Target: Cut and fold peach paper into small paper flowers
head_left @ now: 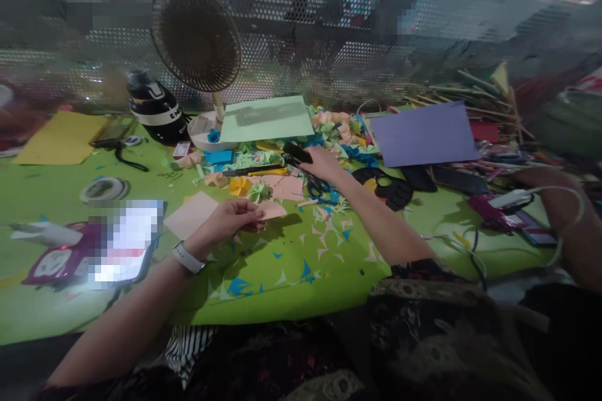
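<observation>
My left hand [235, 218] pinches a small piece of pale pink paper [273, 210] above the green table. Beneath that wrist lies a larger pale pink sheet [190, 216]. My right hand [322, 165] reaches into the pile and is closed around a black stapler-like object [296, 151]; its fingers are partly hidden. Just below this hand lie dark-handled scissors [317, 188]. A yellow-and-black cutter [263, 170] rests to the left of them. Folded paper flowers, among them an orange one [239, 186], and several loose cut pieces surround both hands.
Left of me are a lit phone [126, 244], a tape roll [103, 190] and a black bottle [157, 109]. A fan [197, 37] stands behind. Green [268, 119] and purple sheets [426, 133] lie at the back. Another person's arm [564, 213] rests at the right. Paper scraps litter the front.
</observation>
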Motion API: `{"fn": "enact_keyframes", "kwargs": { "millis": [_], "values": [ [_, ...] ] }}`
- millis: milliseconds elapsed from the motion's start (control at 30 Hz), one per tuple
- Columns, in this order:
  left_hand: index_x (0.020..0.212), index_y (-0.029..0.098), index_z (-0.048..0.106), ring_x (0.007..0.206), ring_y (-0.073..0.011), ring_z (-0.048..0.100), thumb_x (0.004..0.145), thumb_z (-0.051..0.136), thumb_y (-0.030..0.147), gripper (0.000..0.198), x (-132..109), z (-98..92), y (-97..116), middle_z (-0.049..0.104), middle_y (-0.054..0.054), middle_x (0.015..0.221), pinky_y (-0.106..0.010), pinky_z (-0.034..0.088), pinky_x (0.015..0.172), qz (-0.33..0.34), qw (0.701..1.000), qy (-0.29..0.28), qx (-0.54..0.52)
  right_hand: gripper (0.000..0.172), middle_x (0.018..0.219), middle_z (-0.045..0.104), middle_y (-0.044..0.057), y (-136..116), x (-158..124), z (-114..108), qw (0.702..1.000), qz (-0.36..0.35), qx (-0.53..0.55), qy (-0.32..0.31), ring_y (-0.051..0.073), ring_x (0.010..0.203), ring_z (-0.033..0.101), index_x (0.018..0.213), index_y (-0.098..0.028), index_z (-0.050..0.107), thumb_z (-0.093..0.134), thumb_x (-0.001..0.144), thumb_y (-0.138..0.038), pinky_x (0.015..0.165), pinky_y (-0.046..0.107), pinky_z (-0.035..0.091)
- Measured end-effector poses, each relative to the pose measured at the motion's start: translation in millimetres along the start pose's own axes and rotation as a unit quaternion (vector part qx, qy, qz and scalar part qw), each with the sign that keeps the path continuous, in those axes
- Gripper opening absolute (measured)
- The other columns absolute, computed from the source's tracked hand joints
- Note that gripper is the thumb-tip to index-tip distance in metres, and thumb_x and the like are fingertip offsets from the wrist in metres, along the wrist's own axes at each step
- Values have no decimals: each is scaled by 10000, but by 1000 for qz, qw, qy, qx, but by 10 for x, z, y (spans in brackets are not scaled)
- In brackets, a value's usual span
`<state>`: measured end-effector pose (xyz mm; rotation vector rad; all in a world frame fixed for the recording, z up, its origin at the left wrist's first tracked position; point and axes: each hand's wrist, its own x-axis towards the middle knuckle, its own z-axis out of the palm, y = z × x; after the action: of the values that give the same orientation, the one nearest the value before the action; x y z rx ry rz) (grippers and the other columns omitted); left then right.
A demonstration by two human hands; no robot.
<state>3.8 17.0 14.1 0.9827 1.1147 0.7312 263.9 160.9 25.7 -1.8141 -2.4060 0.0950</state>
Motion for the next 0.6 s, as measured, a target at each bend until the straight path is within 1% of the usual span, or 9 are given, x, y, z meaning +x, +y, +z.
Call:
{"fn": "enact_keyframes", "kwargs": {
  "millis": [67, 133, 200, 300, 400, 500, 600],
  "values": [
    [708, 118, 655, 574, -83, 655, 507, 922, 481, 494, -5, -9, 0, 716, -14, 636, -186, 543, 616, 4, 1000, 0, 1, 274, 1133, 658, 175, -18, 22, 39, 1000, 6, -7, 6, 296, 1047, 595, 1132, -124, 619, 593, 913, -288, 833, 351, 460],
    [714, 116, 659, 571, -82, 650, 520, 922, 469, 481, -7, -11, 2, 713, -14, 636, -190, 543, 618, 7, 1000, 0, -2, 262, 1167, 638, 182, -20, 8, 45, 1000, 2, -13, 22, 306, 1091, 570, 1147, -124, 615, 574, 917, -243, 857, 370, 457],
    [724, 116, 662, 570, -86, 648, 530, 925, 445, 463, -5, -7, 6, 710, -14, 637, -202, 546, 627, 8, 1000, -3, -6, 265, 1196, 619, 189, -4, -21, 23, 998, -6, -36, 61, 319, 1134, 537, 1162, -124, 612, 549, 919, -208, 891, 397, 445],
    [732, 117, 658, 581, -97, 655, 543, 929, 403, 437, 5, -10, 8, 711, -17, 646, -225, 556, 650, 9, 1000, -7, -12, 284, 1196, 611, 203, 53, -74, -43, 987, -14, -82, 136, 344, 1151, 506, 1176, -116, 607, 498, 919, -163, 929, 451, 419],
    [744, 116, 659, 599, -98, 663, 554, 930, 376, 421, 24, -31, -5, 723, -24, 674, -223, 556, 660, 7, 1000, -10, -15, 320, 1206, 605, 214, 121, -135, -124, 979, -10, -96, 181, 366, 1162, 493, 1209, -108, 597, 466, 923, -166, 947, 490, 402],
    [747, 114, 664, 605, -90, 662, 582, 919, 359, 391, 39, -54, -23, 731, -31, 692, -207, 548, 656, 6, 1000, -18, -8, 350, 1224, 598, 208, 163, -192, -190, 974, 3, -88, 211, 369, 1180, 489, 1247, -112, 588, 438, 939, -184, 961, 498, 405],
    [742, 116, 669, 631, -91, 668, 617, 902, 353, 356, 30, -60, -29, 735, -36, 715, -203, 544, 670, 19, 999, -29, -3, 360, 1219, 601, 198, 169, -198, -225, 967, 6, -90, 236, 362, 1190, 494, 1260, -130, 589, 414, 950, -183, 984, 508, 400]
  ]
}}
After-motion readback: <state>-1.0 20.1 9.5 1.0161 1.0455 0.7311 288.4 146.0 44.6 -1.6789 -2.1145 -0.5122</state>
